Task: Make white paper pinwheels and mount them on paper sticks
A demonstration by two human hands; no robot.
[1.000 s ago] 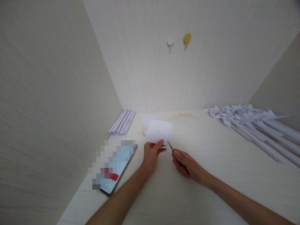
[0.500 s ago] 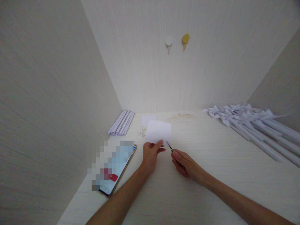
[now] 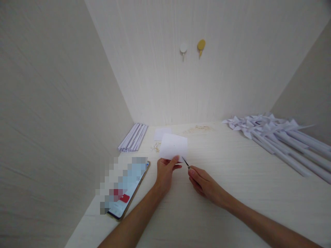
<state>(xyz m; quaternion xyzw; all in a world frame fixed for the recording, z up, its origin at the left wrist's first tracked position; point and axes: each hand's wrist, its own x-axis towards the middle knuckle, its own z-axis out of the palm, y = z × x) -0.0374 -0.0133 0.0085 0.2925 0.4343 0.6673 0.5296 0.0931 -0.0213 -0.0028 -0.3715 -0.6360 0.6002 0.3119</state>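
Left hand (image 3: 164,171) pinches the bottom edge of a small white paper card (image 3: 173,147), flat, matte and rectangular, held up tilted over the middle of the pale wood-grain worktop (image 3: 232,206), while the right hand (image 3: 204,181) is closed around slim scissors (image 3: 185,162), dark tip just beside the card's lower right corner. At ten o'clock from the card lie a bundle of rolled paper sticks (image 3: 133,137) and a second white slip (image 3: 162,133); at eight a smartphone (image 3: 128,193); at three, well apart, white paper pinwheels (image 3: 274,134).
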